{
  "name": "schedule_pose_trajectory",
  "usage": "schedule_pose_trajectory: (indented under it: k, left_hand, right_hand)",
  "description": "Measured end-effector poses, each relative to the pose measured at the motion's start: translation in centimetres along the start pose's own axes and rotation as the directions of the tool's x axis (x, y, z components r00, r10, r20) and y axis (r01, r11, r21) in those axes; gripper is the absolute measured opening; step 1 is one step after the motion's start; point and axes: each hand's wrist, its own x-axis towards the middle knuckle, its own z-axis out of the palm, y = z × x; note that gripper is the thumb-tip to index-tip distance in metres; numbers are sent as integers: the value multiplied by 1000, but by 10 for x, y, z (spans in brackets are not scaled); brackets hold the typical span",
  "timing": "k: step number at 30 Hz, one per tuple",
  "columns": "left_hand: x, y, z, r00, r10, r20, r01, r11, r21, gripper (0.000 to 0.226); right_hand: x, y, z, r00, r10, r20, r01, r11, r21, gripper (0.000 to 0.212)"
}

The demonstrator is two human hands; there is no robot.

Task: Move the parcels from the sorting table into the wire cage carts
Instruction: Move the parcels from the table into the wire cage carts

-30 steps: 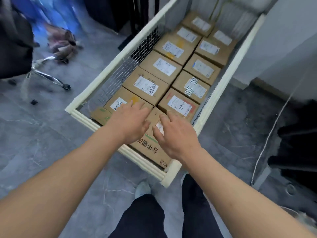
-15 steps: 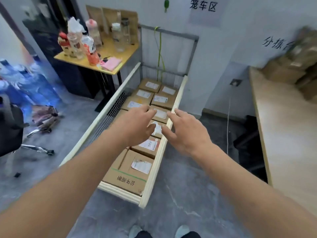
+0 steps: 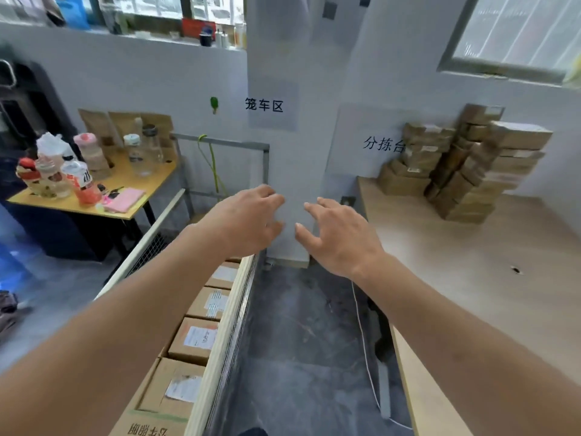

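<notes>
Both my hands are raised in mid-air with nothing in them. My left hand (image 3: 248,220) hovers above the far end of the wire cage cart (image 3: 226,316), fingers loosely spread. My right hand (image 3: 338,234) floats beside it over the floor gap, fingers spread too. Brown parcels with white labels (image 3: 196,339) lie in a row inside the cart at lower left. A stack of brown parcels (image 3: 462,165) stands on the far corner of the sorting table (image 3: 471,278) at right, well beyond my right hand.
A yellow side table (image 3: 132,187) with bottles and jars stands at left behind the cart. A grey floor strip with a white cable (image 3: 364,350) separates cart and sorting table. A white pillar with a sign (image 3: 273,105) rises straight ahead.
My view has swung up and right from the cart toward the sorting table. Both hands left the parcel set in the cart and rose, empty.
</notes>
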Motion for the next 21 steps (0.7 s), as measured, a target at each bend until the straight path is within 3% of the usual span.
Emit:
schedule_pose_trajectory:
  k: [9, 21]
  left_hand:
    - [169, 13, -7, 974, 225, -18, -225, 974, 25, 51]
    - [404, 38, 0, 869, 493, 35, -493, 870, -20, 44]
  right_hand:
    - [103, 89, -28, 973, 200, -118, -201, 980, 2, 53]
    - [235, 194, -53, 847, 495, -193, -490, 868, 77, 48]
